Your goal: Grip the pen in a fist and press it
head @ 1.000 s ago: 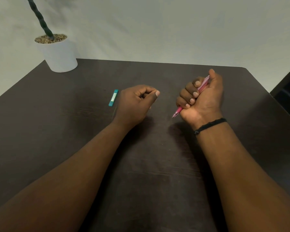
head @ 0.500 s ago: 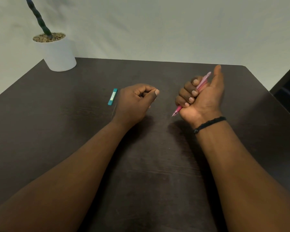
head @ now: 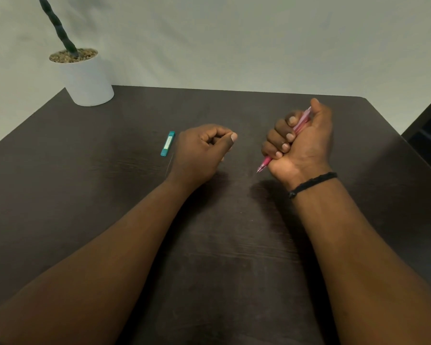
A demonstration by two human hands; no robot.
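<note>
Pink pen point(head: 299, 127) sits clenched in the right hand point(head: 299, 145), all fingers wrapped round it, tip pointing down at the table point(head: 222, 245). The left hand point(head: 201, 155) is curled into a loose fist; whether it holds anything is unclear, a teal case point(head: 167, 143) just beside it.

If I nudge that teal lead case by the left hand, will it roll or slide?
The case looks flat-sided and lies flat on the table, so it would probably slide, not roll. It looks small and thin, likely light. The left hand lies just beside it.

The right hand point(head: 300, 143) has brought its thumb back down onto the top end of the slim pink plastic pen point(head: 299, 125), toward 10 o'clock, having lifted it half a second ago.
</note>
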